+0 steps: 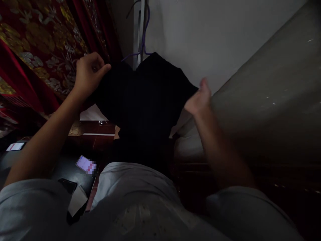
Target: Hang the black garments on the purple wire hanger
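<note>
A black shirt [142,97] hangs spread on a purple wire hanger [143,43], with its sleeves held out to both sides. At its upper left edge, my left hand [89,72] has curled fingers and the thumb pressed against the cloth, pinching the sleeve. My right hand [199,98] is at the tip of the other sleeve and is slightly blurred. The cloth runs to a point between its fingers, so it appears to grip it. The dark fabric hides most folds and the lower hem.
Behind the hanger stands a narrow metal upright [136,33] against a pale wall [213,33]. A red and gold curtain [37,43] hangs at the left. Lower left, a lit phone [85,163] and another phone [15,146] lie on a dark surface. A large plastic-wrapped object [263,110] slopes along the right.
</note>
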The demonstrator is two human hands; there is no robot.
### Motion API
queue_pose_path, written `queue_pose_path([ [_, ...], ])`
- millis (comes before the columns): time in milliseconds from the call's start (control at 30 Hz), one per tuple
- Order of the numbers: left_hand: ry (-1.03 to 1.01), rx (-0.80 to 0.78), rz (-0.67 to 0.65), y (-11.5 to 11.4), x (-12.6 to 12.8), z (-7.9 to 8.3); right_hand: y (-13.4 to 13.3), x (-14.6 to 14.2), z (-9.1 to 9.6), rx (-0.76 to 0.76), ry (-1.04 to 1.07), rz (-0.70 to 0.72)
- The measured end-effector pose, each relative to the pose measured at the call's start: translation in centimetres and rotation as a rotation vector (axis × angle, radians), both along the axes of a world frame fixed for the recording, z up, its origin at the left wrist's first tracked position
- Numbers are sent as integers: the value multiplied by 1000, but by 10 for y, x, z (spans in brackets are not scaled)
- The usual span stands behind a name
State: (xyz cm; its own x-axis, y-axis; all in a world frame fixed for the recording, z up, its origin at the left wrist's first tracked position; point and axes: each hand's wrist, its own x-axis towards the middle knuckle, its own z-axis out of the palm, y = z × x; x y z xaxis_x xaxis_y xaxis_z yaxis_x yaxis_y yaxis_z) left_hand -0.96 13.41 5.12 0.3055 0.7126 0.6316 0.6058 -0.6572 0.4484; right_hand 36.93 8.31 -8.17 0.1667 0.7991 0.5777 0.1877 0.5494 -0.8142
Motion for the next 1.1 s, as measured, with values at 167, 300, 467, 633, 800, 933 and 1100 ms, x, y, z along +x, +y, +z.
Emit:
queue_pose_path([
  [167,-6,2,-23,1,21,6,-15,18,35,-28,340,-62],
  [300,-9,180,-80,-18,33,23,-44,-4,62,247,490,-152],
  [467,-409,-444,-327,-75,60,41,-105,-57,67,435,173,-320],
  [633,-657,-879,-463,-119,70,33,-146,-106,69,448,-736,477],
  [800,-266,-869,-397,-136,25,12,-111,-85,79,389,-518,286],
  [933,146,-804,-395,-132,-20,20,-60,-60,56,174,-427,32],
  [1100,232,-622,-271,-109,-39,45,-23,-70,8,-152,-304,294],
])
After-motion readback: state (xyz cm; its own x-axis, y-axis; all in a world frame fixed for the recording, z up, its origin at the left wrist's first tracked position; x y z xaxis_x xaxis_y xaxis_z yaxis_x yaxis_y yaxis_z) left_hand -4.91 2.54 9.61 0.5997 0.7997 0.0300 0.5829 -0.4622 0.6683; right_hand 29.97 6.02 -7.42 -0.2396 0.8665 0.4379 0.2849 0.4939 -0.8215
